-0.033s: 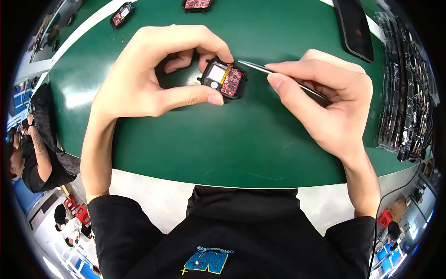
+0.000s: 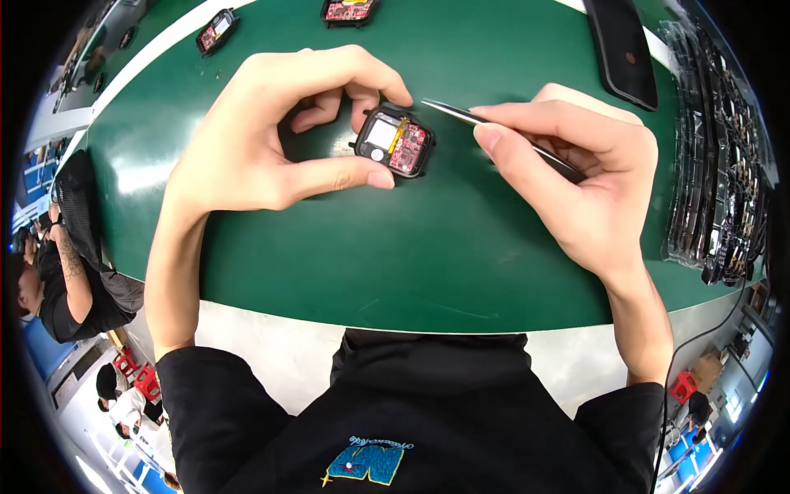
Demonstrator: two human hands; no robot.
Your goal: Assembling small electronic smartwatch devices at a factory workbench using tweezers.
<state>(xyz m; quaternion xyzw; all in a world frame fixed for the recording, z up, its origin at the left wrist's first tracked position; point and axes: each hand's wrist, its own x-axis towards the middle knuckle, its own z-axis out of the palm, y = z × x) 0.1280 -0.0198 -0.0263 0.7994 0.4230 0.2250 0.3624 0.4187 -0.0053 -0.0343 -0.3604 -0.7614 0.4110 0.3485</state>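
Note:
My left hand [image 2: 255, 140] holds a small black watch-like case [image 2: 428, 156] by its edges, with the thumb at its near edge and fingers behind it. The index fingertip hovers just off the far corner. Inside the open case show a red circuit board [image 2: 409, 146], a silver-white block [image 2: 383, 133], a yellow strip [image 2: 398, 133] and a round pale disc. To the right, my right hand [image 2: 576, 156] is closed round slim metal tweezers [image 2: 451, 111], pen-fashion. Their tips point left, a little beyond the case's far right corner and apart from it.
Two similar cases lie on the green table [image 2: 395, 255]: one black case [image 2: 217, 33] far left, another case [image 2: 350, 11] at the far edge. A long black object [image 2: 623, 53] lies far right. Clear trays of black parts [image 2: 712, 165] stand at the right edge. People sit at the left.
The left index fingertip has lifted slightly off the case's corner. The tweezers have shifted a touch farther away from me; the case has barely moved.

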